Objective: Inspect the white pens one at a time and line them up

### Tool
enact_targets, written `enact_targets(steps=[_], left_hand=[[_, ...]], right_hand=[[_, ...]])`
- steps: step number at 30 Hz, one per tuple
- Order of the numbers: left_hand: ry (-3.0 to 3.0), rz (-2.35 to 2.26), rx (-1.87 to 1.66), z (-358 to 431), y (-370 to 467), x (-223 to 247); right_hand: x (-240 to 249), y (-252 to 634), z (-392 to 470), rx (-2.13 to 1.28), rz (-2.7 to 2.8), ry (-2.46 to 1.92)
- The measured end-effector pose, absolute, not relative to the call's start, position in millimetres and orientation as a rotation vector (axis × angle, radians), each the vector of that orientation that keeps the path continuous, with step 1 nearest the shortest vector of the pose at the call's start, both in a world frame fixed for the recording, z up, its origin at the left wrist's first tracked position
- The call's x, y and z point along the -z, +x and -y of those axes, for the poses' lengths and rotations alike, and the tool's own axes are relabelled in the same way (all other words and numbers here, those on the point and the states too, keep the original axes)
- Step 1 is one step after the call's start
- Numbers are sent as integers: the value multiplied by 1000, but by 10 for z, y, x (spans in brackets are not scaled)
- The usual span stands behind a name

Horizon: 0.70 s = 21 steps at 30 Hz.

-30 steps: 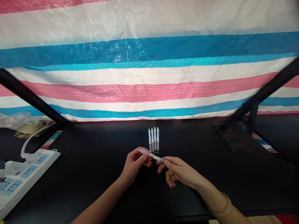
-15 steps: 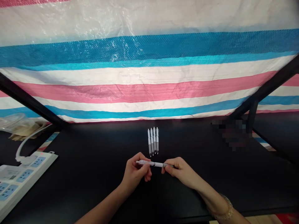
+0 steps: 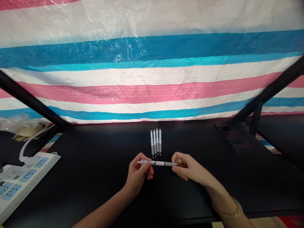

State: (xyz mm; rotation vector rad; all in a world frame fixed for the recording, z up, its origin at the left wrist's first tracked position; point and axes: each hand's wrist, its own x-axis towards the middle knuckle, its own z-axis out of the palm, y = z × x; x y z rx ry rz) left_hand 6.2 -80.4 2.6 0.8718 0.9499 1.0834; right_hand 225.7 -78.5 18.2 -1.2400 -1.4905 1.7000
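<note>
My left hand (image 3: 140, 172) is closed on the clicker end of a white and grey pen (image 3: 159, 163), thumb on top. The pen lies nearly level, its grey grip and metal tip pointing right. Around that tip, my right hand (image 3: 186, 166) is open, the thumb and index finger apart with the point between them; whether they touch it I cannot tell. Just beyond the hands, several like pens (image 3: 156, 142) lie side by side on the black table (image 3: 106, 152), tips toward me.
A white power strip (image 3: 26, 180) with a plugged-in cable (image 3: 30, 139) sits at the left, near a clear plastic bag or container (image 3: 15, 122). Black slanted bars (image 3: 35, 103) (image 3: 266, 88) rise at both sides. Striped sheeting (image 3: 152, 72) hangs behind the table.
My right fingers have let go of the pen's grey grip and slid right to its tip, uncovering the grip. My left hand still holds the pen.
</note>
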Motion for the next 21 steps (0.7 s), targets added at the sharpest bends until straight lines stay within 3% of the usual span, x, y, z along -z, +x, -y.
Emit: enact_targets(steps=[4, 21], left_hand=[[880, -928, -1090, 802, 56, -9], [930, -977, -1107, 809, 36, 8]], right_hand=[[-173, 2267, 784, -1886, 1428, -1235], [-169, 2308, 789, -1909, 1337, -1222]])
